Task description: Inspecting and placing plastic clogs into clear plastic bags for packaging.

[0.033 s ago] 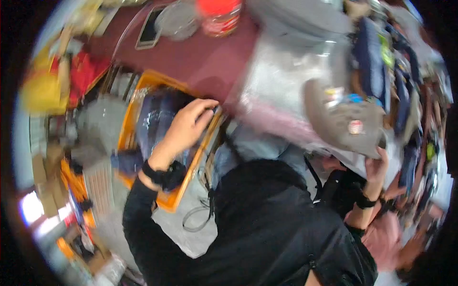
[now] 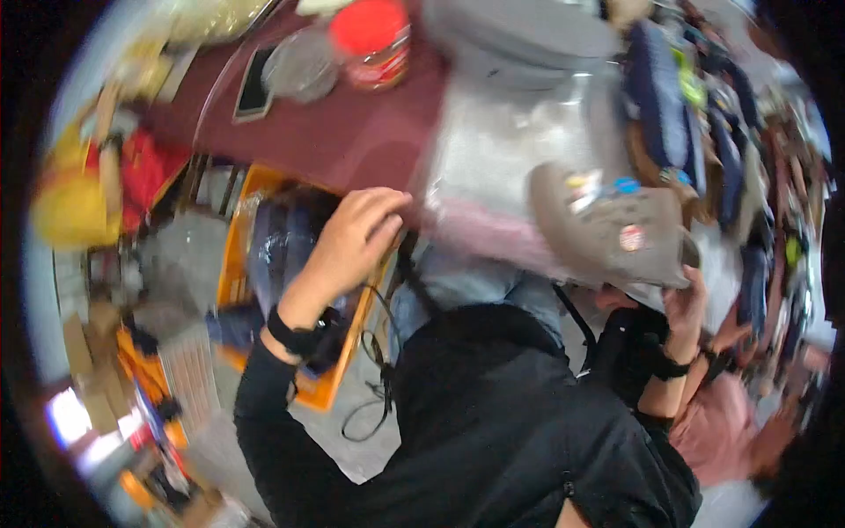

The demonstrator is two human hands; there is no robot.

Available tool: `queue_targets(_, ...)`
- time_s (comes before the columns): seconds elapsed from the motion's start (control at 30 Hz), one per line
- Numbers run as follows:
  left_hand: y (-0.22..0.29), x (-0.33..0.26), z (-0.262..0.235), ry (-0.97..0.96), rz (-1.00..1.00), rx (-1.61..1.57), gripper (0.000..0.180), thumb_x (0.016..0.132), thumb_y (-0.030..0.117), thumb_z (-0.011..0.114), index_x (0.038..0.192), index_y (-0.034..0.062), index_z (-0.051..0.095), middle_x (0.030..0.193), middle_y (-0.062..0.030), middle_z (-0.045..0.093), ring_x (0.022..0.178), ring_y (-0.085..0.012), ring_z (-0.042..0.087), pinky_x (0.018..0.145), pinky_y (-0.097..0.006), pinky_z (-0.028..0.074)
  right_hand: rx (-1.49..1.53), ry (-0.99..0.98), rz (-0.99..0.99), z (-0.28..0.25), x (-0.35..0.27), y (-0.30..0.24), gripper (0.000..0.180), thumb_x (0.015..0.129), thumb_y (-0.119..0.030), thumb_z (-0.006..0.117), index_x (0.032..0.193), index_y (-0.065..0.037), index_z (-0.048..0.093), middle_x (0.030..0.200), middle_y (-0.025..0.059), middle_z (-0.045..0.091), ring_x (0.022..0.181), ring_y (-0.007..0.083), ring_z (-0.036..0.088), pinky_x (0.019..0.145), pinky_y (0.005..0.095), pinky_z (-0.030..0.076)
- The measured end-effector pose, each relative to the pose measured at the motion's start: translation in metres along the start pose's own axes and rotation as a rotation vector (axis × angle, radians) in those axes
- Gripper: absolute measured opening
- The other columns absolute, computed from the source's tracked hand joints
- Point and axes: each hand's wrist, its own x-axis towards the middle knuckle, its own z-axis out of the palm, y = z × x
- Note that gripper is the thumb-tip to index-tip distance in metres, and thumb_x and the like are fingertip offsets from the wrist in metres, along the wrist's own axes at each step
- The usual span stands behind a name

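A taupe foam clog [image 2: 656, 220] with small coloured charms is gripped at one end by my right hand [image 2: 685, 308]. It hangs tilted over the front of a pile of clear plastic bags [image 2: 502, 150] on the maroon tabletop [image 2: 378, 132]. My left hand [image 2: 352, 238] is at the table's near edge, over the side of an orange crate [image 2: 330, 387]. Its fingers are stretched and slightly bent, with the thumb apart and nothing seen in them. Inside the crate lie dark items in clear plastic [image 2: 277, 251].
On the table stand a red-lidded jar [image 2: 374, 48], a round clear container [image 2: 302, 66] and a phone [image 2: 253, 86]. A large grey object [image 2: 528, 35] sits behind the bags. Many shoes [image 2: 656, 97] line the right. A person in pink [image 2: 717, 422] is close at my right.
The table, jar, bags and clog have shifted left and somewhat lower in the picture. Both hands keep much the same pose, and the right still grips the clog.
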Motion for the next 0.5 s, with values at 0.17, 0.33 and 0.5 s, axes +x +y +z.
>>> queue_targets(0.17,0.000,0.105,0.076,-0.232,0.558,0.392,0.045,0.087,0.019,0.057,0.130,0.0087,0.050,0.141,-0.0170,0.040,0.131,-0.0355,0.036,0.108,-0.045,0.031,0.149,0.124,0.071,0.010,-0.032,0.071,0.047,0.082,-0.018,0.057,0.124,-0.003,0.044,0.103,0.0108,0.063,0.074,0.0187,0.066,0.050,0.0253,0.055)
queue_targets(0.33,-0.029,0.115,0.096,-0.459,0.398,0.494,0.048,0.092,0.023,0.051,0.135,0.0039,0.043,0.144,-0.0189,0.036,0.132,-0.0350,0.034,0.109,-0.044,0.029,0.285,-0.014,0.057,0.029,-0.053,0.092,0.061,0.075,-0.013,0.057,0.132,-0.005,0.036,0.112,0.0158,0.058,0.068,0.0197,0.067,0.047,0.0262,0.058)
queue_targets(0.5,-0.024,0.138,0.126,-0.312,0.294,0.158,0.038,0.088,0.013,0.054,0.123,-0.0009,0.054,0.129,-0.0188,0.052,0.120,-0.0341,0.049,0.101,-0.039,0.039,0.384,0.022,-0.006,-0.017,-0.023,0.128,0.057,0.077,-0.013,0.056,0.130,-0.006,0.038,0.110,0.0147,0.059,0.063,0.0187,0.066,0.047,0.0258,0.058)
